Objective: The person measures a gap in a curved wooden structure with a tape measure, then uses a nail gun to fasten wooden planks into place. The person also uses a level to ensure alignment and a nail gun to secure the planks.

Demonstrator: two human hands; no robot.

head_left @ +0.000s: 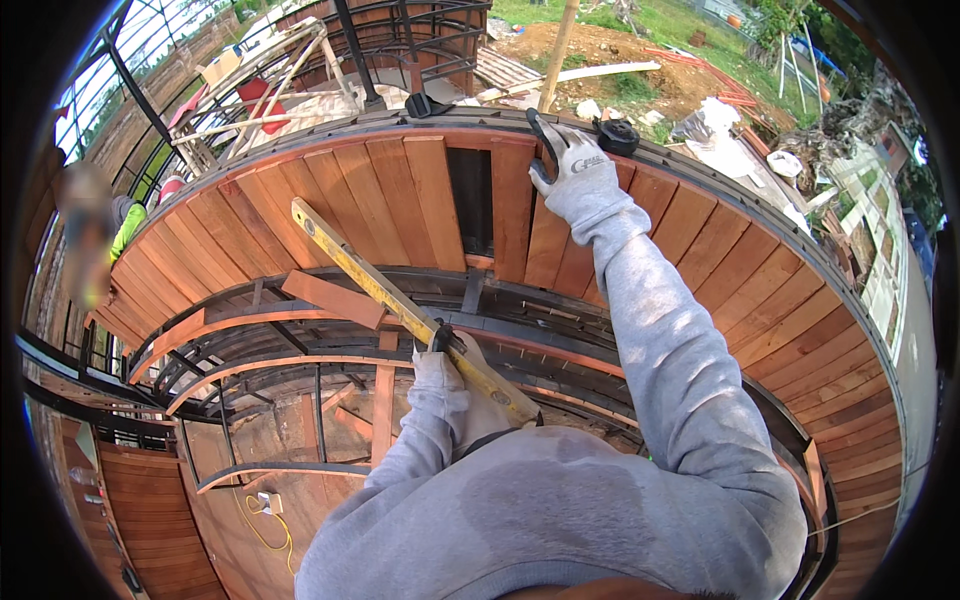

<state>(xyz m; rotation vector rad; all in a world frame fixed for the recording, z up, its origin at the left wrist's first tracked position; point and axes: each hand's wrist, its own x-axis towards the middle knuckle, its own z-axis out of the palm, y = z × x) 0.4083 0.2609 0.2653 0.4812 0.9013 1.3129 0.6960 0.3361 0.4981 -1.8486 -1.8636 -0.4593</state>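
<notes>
My left hand (443,345), in a grey and black work glove, is closed round a long yellow spirit level (385,290). The level slants from the reddish wooden planks down to my body. My right hand (578,170), gloved in the same way, reaches to the outer rim of the curved planking. Its fingers are stretched out and its thumb stands apart, over the top end of a plank (513,210). Left of that plank a dark gap (470,205) opens between the boards. Beside my right hand, a round black object (617,137) lies on the rim.
Below the planks run curved black metal ribs edged with wood (290,365). A loose short board (335,298) rests across them. A yellow cord (262,530) lies on the lower floor. Another person in a bright yellow sleeve (128,230) is at the far left. A wooden post (557,60) stands beyond the rim.
</notes>
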